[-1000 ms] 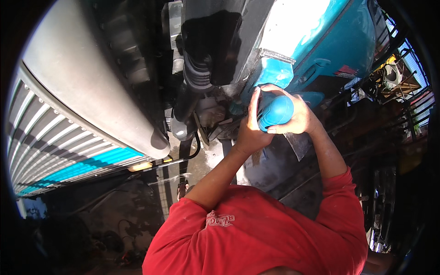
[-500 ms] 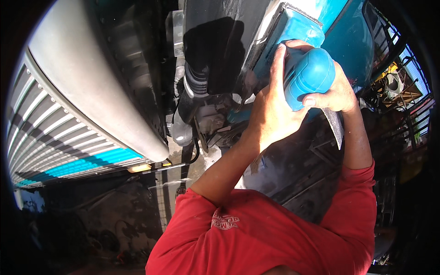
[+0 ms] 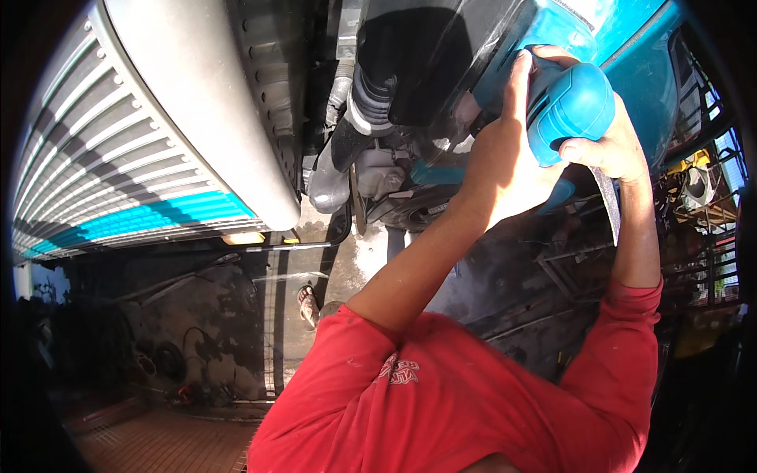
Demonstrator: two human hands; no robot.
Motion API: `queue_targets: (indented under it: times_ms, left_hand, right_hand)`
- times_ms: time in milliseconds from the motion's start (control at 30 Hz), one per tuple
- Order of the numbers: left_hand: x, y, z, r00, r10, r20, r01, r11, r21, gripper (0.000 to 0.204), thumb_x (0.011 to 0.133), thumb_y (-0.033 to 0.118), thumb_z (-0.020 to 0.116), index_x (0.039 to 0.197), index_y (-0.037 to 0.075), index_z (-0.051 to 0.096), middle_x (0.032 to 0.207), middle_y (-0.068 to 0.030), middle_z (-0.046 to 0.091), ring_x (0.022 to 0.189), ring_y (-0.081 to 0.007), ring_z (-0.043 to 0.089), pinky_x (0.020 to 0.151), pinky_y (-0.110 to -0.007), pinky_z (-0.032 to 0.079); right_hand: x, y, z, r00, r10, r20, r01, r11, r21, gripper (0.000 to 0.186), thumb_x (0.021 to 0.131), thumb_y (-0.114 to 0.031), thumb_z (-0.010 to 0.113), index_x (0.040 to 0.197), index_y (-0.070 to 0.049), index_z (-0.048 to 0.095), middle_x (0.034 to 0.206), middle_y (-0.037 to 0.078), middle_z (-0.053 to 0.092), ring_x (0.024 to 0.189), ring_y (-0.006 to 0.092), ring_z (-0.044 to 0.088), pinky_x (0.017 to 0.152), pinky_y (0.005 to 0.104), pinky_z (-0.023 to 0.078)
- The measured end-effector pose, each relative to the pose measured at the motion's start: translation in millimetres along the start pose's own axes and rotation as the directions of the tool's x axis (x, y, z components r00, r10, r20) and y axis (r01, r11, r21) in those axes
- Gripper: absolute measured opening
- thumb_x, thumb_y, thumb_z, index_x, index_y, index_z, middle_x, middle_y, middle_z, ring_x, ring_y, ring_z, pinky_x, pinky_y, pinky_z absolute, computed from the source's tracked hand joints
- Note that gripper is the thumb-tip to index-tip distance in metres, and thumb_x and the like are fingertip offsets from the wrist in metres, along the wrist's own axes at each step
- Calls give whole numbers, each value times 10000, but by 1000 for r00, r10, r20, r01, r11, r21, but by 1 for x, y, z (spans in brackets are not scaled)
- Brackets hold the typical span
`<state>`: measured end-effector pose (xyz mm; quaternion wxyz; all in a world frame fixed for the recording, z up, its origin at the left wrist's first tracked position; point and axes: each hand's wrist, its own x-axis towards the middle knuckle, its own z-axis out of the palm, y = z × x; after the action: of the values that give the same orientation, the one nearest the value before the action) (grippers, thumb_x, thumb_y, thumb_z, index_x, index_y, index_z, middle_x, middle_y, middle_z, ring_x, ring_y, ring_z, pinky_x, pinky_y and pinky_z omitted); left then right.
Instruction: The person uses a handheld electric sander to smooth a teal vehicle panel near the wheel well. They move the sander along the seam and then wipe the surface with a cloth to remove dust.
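Observation:
A blue palm sander [image 3: 582, 102] with a rounded body is held between both my hands at the upper right. My left hand [image 3: 509, 162] wraps its left side, thumb and fingers around the housing. From the right, my right hand [image 3: 619, 150] grips the body, its thumb at the near lower side. Below the right palm hangs a thin grey strip [image 3: 607, 206], probably a sheet of sandpaper; what holds it is hidden. The sander is up against a turquoise vehicle panel [image 3: 564, 31]; its underside is hidden, so I cannot tell how it touches.
To the left stands a large silver fuel tank-like body [image 3: 197, 102] with a ribbed step [image 3: 118, 150] striped in turquoise. Pipes and a dark rubber bellows [image 3: 371, 98] lie between. A sandalled foot [image 3: 307, 303] shows on the concrete floor. Metal racks [image 3: 710, 205] stand at the far right.
The view has shifted, so the vehicle parts sit higher and the foot now shows more fully. Both hands still grip the sander, which appears farther right and slightly higher.

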<state>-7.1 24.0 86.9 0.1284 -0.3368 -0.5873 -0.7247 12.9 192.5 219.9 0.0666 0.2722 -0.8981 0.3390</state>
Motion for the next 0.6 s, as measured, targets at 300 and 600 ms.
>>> queue_targets:
  times_ms: [300, 600]
  left_hand:
    - [-76, -71, -27, 995, 97, 33, -100, 988, 120, 1098, 858, 165, 806, 1721, 45, 139, 1537, -351, 548, 1273, -522, 660, 1029, -508, 593]
    - [-33, -29, 0, 996, 86, 25, -88, 986, 141, 1162, 873, 138, 810, 1726, 66, 25, 1472, -385, 577, 1171, -572, 688, 958, -568, 610]
  right_hand:
    - [-42, 51, 110, 997, 32, -69, -28, 998, 59, 892, 737, -288, 994, 1483, -33, 576, 1383, 108, 697, 1161, 228, 714, 1053, 398, 554]
    - [-28, 25, 45, 999, -38, -29, 33, 988, -153, 778, 751, -401, 984, 1363, -56, 648, 1098, 134, 792, 996, 291, 807, 919, 410, 626]
